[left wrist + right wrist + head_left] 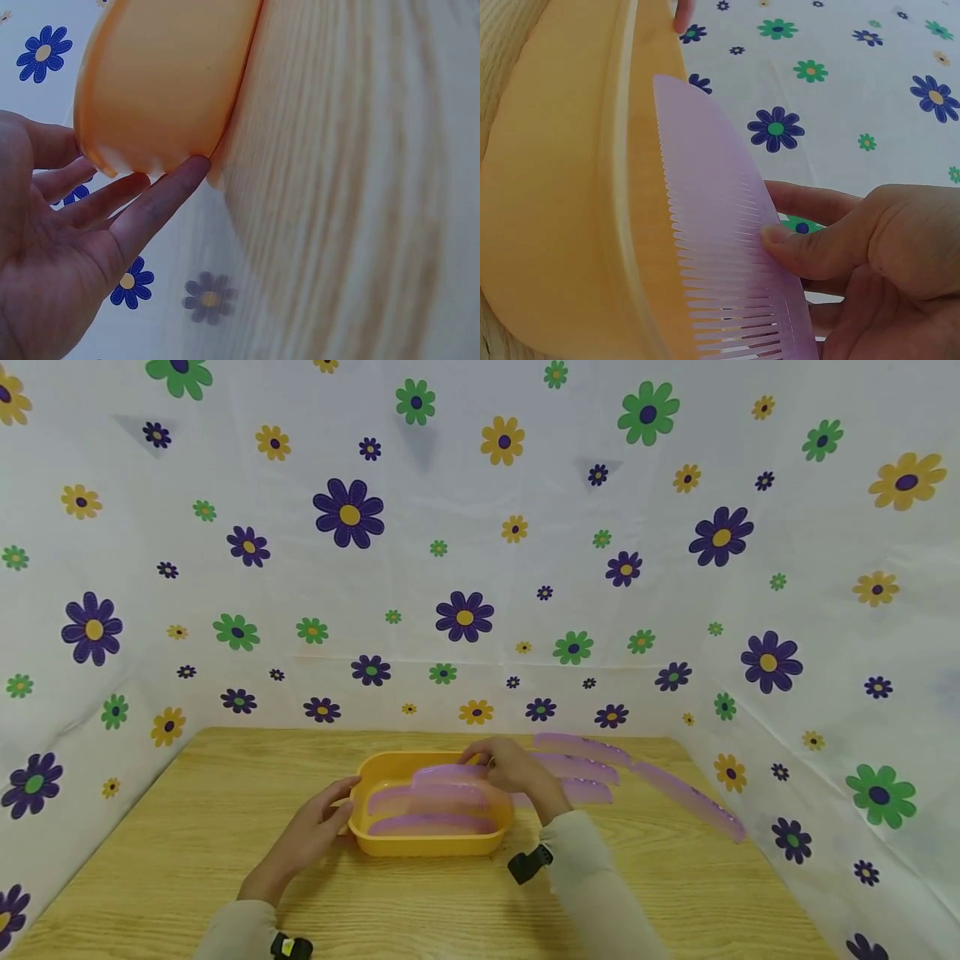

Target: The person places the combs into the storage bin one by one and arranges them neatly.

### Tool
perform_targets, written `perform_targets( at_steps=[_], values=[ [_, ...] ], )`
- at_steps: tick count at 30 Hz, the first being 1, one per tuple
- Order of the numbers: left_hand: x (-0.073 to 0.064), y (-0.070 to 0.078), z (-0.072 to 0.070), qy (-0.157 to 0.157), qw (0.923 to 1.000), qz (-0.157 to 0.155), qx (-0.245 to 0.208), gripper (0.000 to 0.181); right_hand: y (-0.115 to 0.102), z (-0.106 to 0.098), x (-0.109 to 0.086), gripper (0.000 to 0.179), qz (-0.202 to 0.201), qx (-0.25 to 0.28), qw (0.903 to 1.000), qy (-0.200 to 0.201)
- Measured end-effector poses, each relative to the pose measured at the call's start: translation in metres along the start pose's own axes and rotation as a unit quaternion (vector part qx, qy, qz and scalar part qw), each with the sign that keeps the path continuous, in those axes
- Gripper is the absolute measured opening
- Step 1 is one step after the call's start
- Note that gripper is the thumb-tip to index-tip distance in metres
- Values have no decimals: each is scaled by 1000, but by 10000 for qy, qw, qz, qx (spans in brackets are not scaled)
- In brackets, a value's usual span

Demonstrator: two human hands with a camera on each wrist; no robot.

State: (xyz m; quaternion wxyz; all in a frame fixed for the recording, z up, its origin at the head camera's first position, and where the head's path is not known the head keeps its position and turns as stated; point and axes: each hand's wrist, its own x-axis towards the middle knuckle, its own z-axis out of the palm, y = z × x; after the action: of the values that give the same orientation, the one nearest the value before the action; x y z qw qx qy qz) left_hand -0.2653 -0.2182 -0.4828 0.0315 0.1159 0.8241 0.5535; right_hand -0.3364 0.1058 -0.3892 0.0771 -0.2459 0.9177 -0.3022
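Observation:
A yellow plastic basin [431, 847] stands on the table. My left hand [309, 828] rests at its left end; in the left wrist view the fingertips touch the outside of the basin wall [165, 82], with the fingers mostly straight. Over the basin, my right hand [516, 770] pinches a translucent purple comb [712, 165] between thumb and fingers. The right wrist view shows its teeth facing the basin. Two more purple combs lie inside, one along the near side [431, 825] and one partly behind the held comb [384, 800].
Several purple combs lie on the wooden table [390, 910] to the right of the basin, some partly behind my right arm. One comb [690, 800] slants off toward the right edge. A white flower-print sheet [420, 693] encloses the back and both sides.

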Motion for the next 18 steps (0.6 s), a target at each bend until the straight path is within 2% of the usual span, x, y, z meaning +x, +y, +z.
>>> perform_targets(
  at_steps=[3,10,18],
  values=[
    [0,0,0,-22,10000,13,-28,50,-3,4,2,51,-117,-48,9999,-37],
    [0,1,0,5,10000,-53,-49,50,-10,11,6,49,-54,-56,9998,-174],
    [1,0,0,24,10000,-64,-10,49,-17,15,12,40,-202,-95,9993,-295]
  ],
)
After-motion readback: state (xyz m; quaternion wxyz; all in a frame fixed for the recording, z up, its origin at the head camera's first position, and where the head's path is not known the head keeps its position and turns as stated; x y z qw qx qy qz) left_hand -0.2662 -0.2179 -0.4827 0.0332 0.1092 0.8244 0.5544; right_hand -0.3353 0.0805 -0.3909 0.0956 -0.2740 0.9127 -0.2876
